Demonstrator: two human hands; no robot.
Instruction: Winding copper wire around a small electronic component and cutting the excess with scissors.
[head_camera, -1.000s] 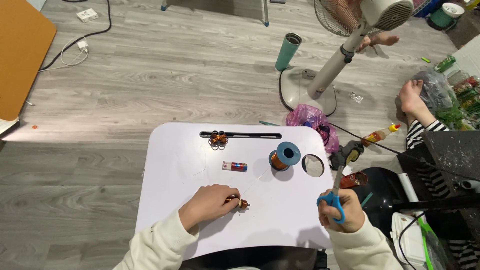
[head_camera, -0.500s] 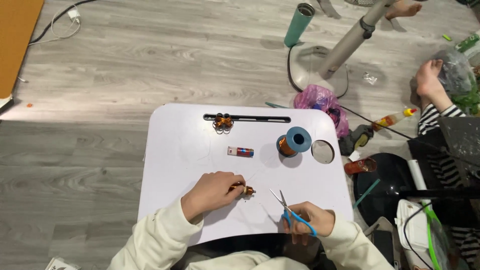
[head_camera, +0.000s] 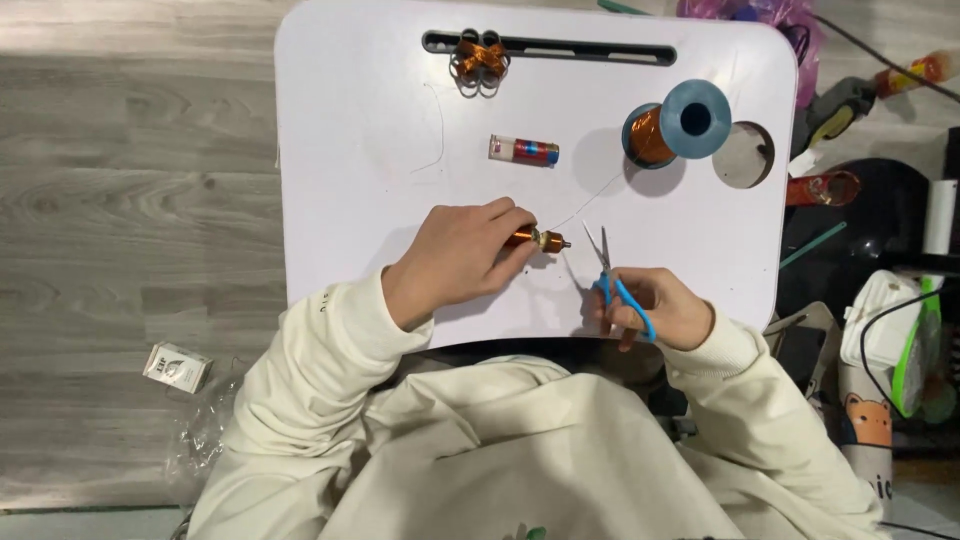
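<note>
My left hand (head_camera: 455, 255) pinches a small coil of copper wire wound on a metal core (head_camera: 540, 239), holding it just above the white lap table (head_camera: 350, 150). A thin wire (head_camera: 590, 203) runs from the coil toward the blue spool of copper wire (head_camera: 672, 124) at the upper right. My right hand (head_camera: 655, 305) grips blue-handled scissors (head_camera: 610, 275), blades slightly apart and pointing up, just right of the coil near the wire.
A small red and blue cylinder (head_camera: 524, 150) lies mid-table. A copper wire bundle (head_camera: 480, 58) sits by the long slot at the far edge. A round cup hole (head_camera: 743, 155) is beside the spool. Bags and clutter (head_camera: 880, 300) crowd the floor to the right; a small box (head_camera: 176, 366) lies at left.
The view has dropped and closed in on the table. My right hand brought the scissors up toward the coil and wire. My left hand still holds the coil.
</note>
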